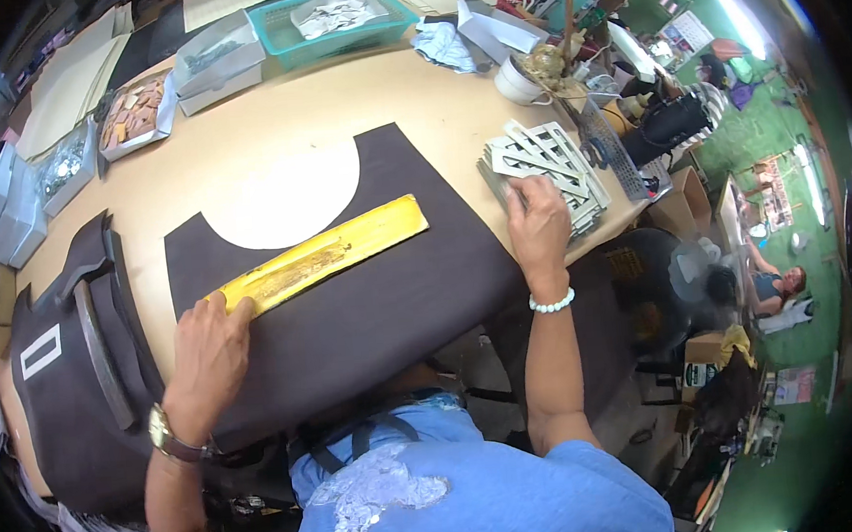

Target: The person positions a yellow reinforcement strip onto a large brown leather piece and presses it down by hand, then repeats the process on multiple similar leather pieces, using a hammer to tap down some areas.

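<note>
My left hand (211, 347) is closed on the near left end of a long yellow strip (328, 257) with a worn brown patch. The strip lies slantwise on a dark panel (380, 308) with a rounded cut-out in its far edge. My right hand (540, 222), fingers curled together, touches the near side of a pile of pale rectangular frames (561, 165); what its fingertips pinch is hidden. On the left lie stacked dark panels (73, 395), with a grey curved bar (105, 359) and a white rectangular frame (41, 351) on top.
A teal basket (281, 55) of white pieces and a box of tan pieces (134, 113) line the table's far side. Farther right stand a white pot (520, 85) and a dark cylinder (669, 126). A round black stool (647, 287) is beyond the table's right edge.
</note>
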The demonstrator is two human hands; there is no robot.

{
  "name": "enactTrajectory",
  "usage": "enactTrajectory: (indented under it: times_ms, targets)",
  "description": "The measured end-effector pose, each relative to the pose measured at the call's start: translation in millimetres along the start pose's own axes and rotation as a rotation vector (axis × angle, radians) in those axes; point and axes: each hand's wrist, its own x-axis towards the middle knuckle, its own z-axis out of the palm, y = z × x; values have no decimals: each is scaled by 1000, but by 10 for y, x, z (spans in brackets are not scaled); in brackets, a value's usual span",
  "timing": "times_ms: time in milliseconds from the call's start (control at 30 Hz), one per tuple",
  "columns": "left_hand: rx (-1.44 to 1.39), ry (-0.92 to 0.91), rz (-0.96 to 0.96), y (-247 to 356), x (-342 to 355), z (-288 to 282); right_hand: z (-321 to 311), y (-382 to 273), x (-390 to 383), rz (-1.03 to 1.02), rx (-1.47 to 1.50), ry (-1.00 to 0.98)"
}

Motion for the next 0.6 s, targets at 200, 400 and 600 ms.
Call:
enactTrajectory:
  times_ms: [200,400,600]
  targets:
    - [-157,-46,150,-255,254,-96,129,-68,285,96,-335,-84]
    - [-346,-122,201,-451,386,-119,111,-39,427,95,-434,-146]
    - [-474,-122,176,-512,360,-82,-365,-122,557,16,-692,46]
